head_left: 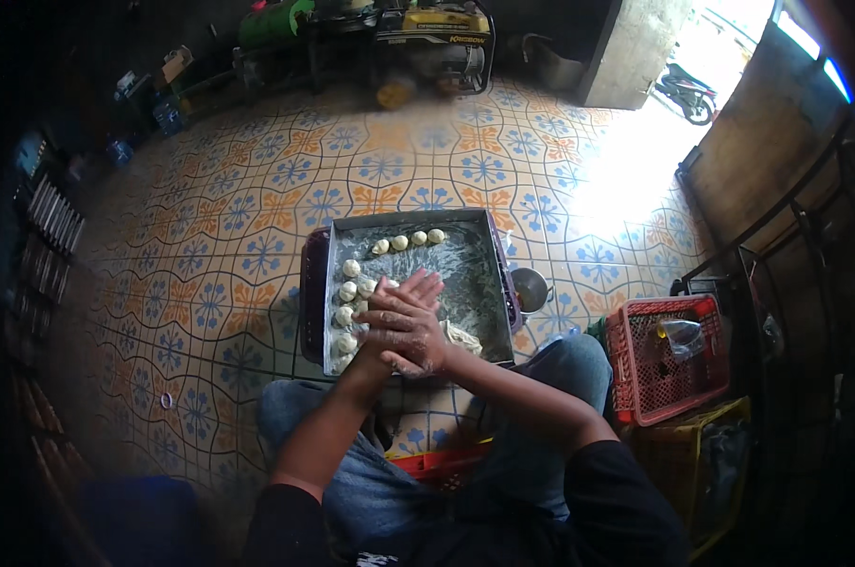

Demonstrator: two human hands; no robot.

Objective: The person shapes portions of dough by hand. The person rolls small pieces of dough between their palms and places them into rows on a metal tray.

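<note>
Crossed hands above a tray of dough. The right hand (407,333) lies across the left hand (420,287), palm side down, over the near middle of the shallow metal tray (467,274). The left fingers extend straight beyond it, close together; the right fingers are outstretched and slightly spread, pointing leftward. Whether a piece of dough lies between the palms cannot be told, since the upper hand hides that space. Rounded dough balls (350,292) line the tray's left side, some partly hidden by the hands, and a short row (419,238) stands near the far wall. An unshaped dough lump (461,338) rests in the near right corner, close to the right wrist. A dark purple container (313,288) shows at the tray's left side, and a metal bowl (531,289) stands just beside its right.

Likely faults: a lowered left wrist could flatten the nearest balls, which sit close under it; the crowded left group could stick together where flour is thin; the right wrist could dent the lump. Any hidden piece could come out lopsided from uneven palm pressure, or slip if the skin is too floury.
</note>
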